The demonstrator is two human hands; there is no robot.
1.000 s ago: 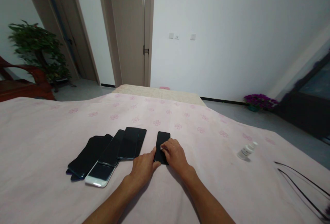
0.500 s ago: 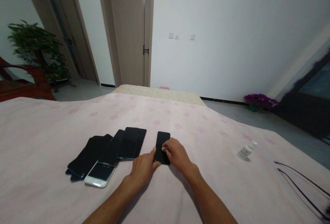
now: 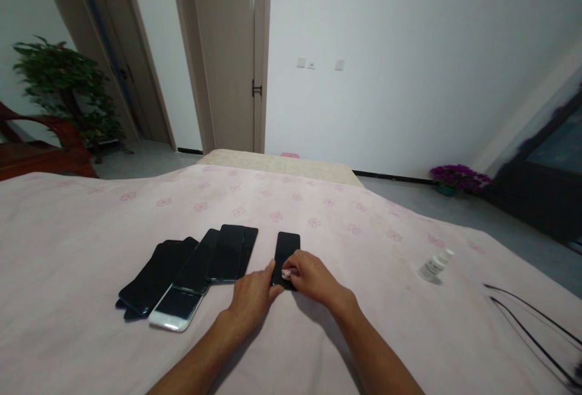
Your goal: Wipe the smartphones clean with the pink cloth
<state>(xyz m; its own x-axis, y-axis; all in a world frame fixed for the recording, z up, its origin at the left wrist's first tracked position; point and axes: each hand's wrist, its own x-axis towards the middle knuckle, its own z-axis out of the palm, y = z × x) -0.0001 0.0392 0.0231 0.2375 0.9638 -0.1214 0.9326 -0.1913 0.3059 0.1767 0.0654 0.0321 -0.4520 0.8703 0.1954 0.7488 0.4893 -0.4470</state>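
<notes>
A black smartphone (image 3: 287, 246) lies screen up on the pink flowered cloth. My left hand (image 3: 252, 292) holds its lower left corner, with thumb and forefinger along the side and bottom edges. Pinched in the fingers of my right hand (image 3: 316, 277) is a small crumpled pale wad (image 3: 286, 274), cloth or tissue, which touches the lower part of the screen. My right fingers cover the phone's right side. To the left, several other phones (image 3: 226, 252) overlap in a fanned row, among them a white-framed phone (image 3: 175, 310) nearest me.
A small white bottle (image 3: 435, 266) is on the cloth at the right. Beyond it, a thin black cable or strap (image 3: 530, 334) reaches in from the right edge. The table's far end (image 3: 282, 168) shows a bare cream surface beyond the cloth.
My right hand has slid down the screen toward me with the pale wad, which shows more now. My left hand and the phone have stayed put.
</notes>
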